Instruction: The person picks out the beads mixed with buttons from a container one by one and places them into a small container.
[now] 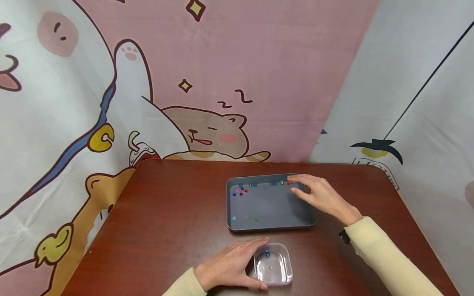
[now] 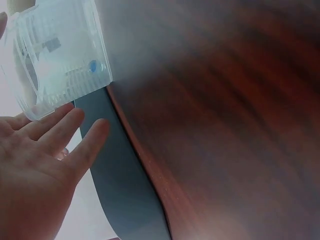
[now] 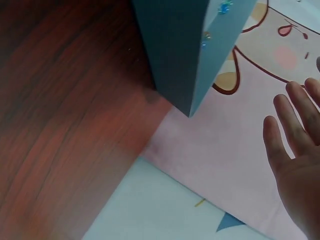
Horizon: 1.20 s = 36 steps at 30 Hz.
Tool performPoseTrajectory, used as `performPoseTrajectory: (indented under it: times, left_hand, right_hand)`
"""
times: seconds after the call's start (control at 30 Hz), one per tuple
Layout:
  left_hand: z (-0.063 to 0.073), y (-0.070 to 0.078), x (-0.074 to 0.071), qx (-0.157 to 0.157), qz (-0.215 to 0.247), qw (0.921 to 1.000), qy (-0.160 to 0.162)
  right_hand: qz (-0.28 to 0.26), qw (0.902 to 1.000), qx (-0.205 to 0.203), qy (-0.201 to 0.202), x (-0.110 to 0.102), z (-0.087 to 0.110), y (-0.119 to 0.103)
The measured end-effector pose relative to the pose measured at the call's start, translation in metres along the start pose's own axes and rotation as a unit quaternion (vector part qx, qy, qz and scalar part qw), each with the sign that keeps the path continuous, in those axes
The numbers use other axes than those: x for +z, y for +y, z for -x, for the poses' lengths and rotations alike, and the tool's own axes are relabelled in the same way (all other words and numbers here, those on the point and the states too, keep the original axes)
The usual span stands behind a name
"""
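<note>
On the near side of the table stands a small clear plastic box [image 1: 274, 279] with a blue bead [image 1: 267, 254] inside. My left hand [image 1: 233, 263] holds it by its left side, fingers at the far corner and thumb at the near one; the left wrist view shows the box [image 2: 75, 55] too. Over the right end of a grey tray [image 1: 274, 207] hovers my right hand [image 1: 322, 195], thumb and fingers parted. Small green beads [image 1: 282, 182] and a red one [image 1: 288, 184] lie near its fingertips. In the right wrist view its fingers are spread with nothing visible between them.
Several ring-shaped beads in pink, red and dark tones lie at the tray's left, with blue beads [image 1: 241, 185] along its back wall. A cyan ring [image 1: 234, 218] and a green ring [image 1: 256, 219] lie near its front. A printed cloth [image 1: 277, 82] hangs behind the brown table [image 1: 177, 205].
</note>
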<state>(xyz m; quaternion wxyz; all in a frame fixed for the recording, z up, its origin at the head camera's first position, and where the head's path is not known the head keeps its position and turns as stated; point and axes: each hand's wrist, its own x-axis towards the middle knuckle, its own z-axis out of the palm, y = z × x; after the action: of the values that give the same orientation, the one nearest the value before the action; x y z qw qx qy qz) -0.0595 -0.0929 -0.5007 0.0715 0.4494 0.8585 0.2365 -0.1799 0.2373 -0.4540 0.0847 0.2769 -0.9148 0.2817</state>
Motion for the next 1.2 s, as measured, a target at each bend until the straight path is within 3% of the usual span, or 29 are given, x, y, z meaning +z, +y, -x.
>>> performPoseTrajectory:
  times: [0.43, 1.2]
  left_hand:
    - [-0.001, 0.000, 0.000, 0.003, -0.006, 1.0000, 0.001]
    - [-0.001, -0.003, 0.001, 0.009, -0.004, 0.9999, -0.006]
  right_hand:
    - [0.015, 0.9967, 0.008, -0.079, 0.026, -0.028, 0.017]
    - [0.047, 0.9928, 0.060, -0.093, 0.054, -0.040, 0.032]
